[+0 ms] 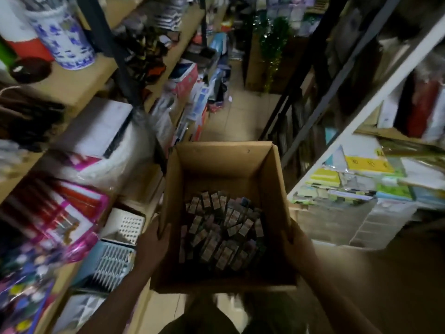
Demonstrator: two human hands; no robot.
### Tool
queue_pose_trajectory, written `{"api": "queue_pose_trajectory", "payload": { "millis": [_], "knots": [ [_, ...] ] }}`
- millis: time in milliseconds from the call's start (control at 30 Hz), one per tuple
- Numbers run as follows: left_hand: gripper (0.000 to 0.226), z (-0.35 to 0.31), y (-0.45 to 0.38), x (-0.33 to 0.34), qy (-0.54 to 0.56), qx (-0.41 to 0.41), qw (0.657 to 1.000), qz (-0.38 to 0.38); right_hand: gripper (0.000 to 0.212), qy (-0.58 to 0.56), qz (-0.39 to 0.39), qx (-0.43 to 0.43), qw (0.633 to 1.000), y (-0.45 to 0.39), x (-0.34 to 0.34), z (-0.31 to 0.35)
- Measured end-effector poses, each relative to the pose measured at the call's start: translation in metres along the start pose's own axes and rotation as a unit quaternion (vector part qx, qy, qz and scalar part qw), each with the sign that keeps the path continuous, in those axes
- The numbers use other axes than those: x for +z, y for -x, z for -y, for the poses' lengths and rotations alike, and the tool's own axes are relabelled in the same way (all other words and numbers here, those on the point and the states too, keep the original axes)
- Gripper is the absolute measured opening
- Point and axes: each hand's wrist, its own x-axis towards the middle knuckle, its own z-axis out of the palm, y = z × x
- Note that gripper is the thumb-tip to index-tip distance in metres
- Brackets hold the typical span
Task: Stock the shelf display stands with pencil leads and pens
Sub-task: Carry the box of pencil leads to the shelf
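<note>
1. Pencil-lead packs point(220, 233), small and dark with pale labels, lie heaped loose in the bottom of an open cardboard box point(224, 162) carried at waist height down a narrow, dim shop aisle; whether any pens lie among them cannot be told through the blur.

2. Shelving lines both sides: the left shelf point(79, 85) bears a blue-and-white ceramic jar point(63, 42) above and pink-wrapped packages point(72, 213) below; the right shelf point(361, 112) holds stacks of coloured paper goods point(361, 182). A tiled floor point(231, 119) runs ahead between them.

3. White punched display trays point(128, 227) sit low on the left, just beside the box; whether these are the stands to be stocked is only a guess.

4. Left hand point(154, 242) grips the box's left wall, fingers curled over the rim. Right hand point(297, 239) presses against the right wall near the upper edge; how its fingers lie is not clear.

5. Stocking has not begun, by the look of it: every pack is in the box, none on a stand.

6. Risks from here: the aisle is tight and crowded, so a swinging box corner could knock goods off either shelf; a tilt of the box would slide the loose packs into one corner or over the rim; a grip on the thin side walls alone may let the cardboard buckle.
</note>
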Motion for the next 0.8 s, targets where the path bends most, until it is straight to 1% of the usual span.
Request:
{"api": "queue_pose_trajectory", "payload": {
  "millis": [67,200,267,333,433,467,600,667,800],
  "knots": [
    [0.038,-0.01,-0.011,0.016,0.006,-0.021,0.999,-0.027,0.034,0.02,0.035,-0.013,0.999,-0.039,-0.013,0.004],
    [0.037,-0.037,-0.018,0.058,0.027,-0.081,0.992,-0.091,0.034,0.103,0.082,-0.08,0.988,-0.125,-0.039,0.007],
    [0.034,-0.053,-0.011,0.082,0.025,-0.139,0.984,-0.112,0.034,0.145,0.116,-0.113,0.976,-0.163,-0.054,0.01],
    [0.033,-0.073,0.004,0.106,0.059,-0.201,0.968,-0.135,0.038,0.181,0.156,-0.142,0.961,-0.191,-0.072,0.016],
    [0.039,-0.099,0.037,0.138,0.115,-0.256,0.94,-0.195,0.056,0.221,0.22,-0.153,0.938,-0.22,-0.091,0.025],
    [0.04,-0.105,0.049,0.149,0.127,-0.272,0.93,-0.214,0.059,0.231,0.242,-0.159,0.929,-0.23,-0.094,0.028],
    [0.033,-0.115,0.094,0.187,0.168,-0.329,0.889,-0.271,0.05,0.278,0.311,-0.195,0.888,-0.25,-0.086,0.04],
    [0.031,-0.117,0.118,0.204,0.176,-0.361,0.867,-0.296,0.046,0.3,0.334,-0.23,0.863,-0.249,-0.074,0.042],
    [0.031,-0.111,0.163,0.23,0.207,-0.44,0.798,-0.356,0.059,0.354,0.377,-0.259,0.816,-0.235,-0.038,0.048]
  ]
}}
